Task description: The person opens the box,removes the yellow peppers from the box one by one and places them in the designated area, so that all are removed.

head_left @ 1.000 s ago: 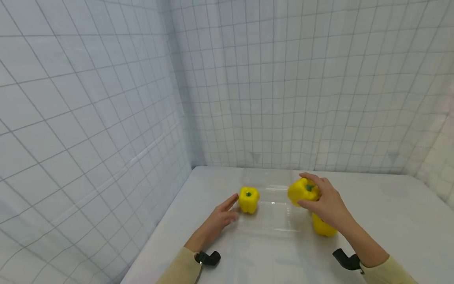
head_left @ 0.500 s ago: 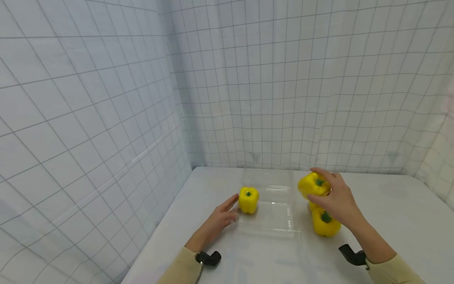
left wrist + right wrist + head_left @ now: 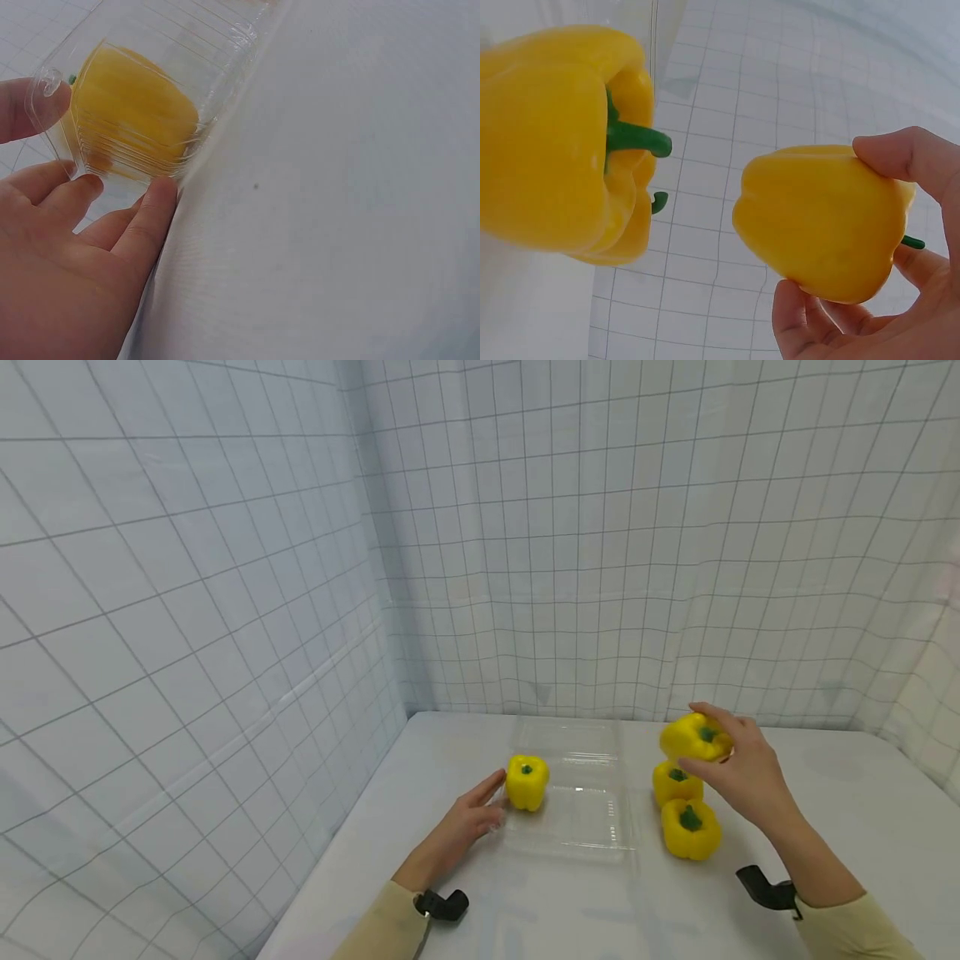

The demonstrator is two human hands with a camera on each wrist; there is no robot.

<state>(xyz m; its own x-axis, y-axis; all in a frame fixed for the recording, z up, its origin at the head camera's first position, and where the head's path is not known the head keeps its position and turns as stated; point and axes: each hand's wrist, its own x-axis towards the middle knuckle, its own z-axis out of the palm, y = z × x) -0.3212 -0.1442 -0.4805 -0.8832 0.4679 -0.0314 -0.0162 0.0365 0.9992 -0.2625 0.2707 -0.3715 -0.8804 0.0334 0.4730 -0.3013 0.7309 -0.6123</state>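
My right hand (image 3: 746, 772) grips a yellow bell pepper (image 3: 690, 737) between thumb and fingers, raised behind two others. Those two, a rear yellow bell pepper (image 3: 667, 787) and a front yellow bell pepper (image 3: 690, 835), sit close together right of a clear plastic container (image 3: 581, 843). Inside the container's left side stands another yellow bell pepper (image 3: 527, 785). My left hand (image 3: 457, 827) lies at the container's left side, fingers fairly straight. In the left wrist view its fingertips (image 3: 160, 191) touch the ribbed clear wall, with one digit up at the rim.
The container's clear lid (image 3: 566, 737) lies folded back behind its base. Everything stands on a white table (image 3: 562, 910). Grid-patterned white curtains hang at the left (image 3: 187, 610) and behind the table (image 3: 600, 568).
My right hand has carried its pepper up and to the right, away from the container, uncovering the two peppers on the table. My left hand has stayed in place.
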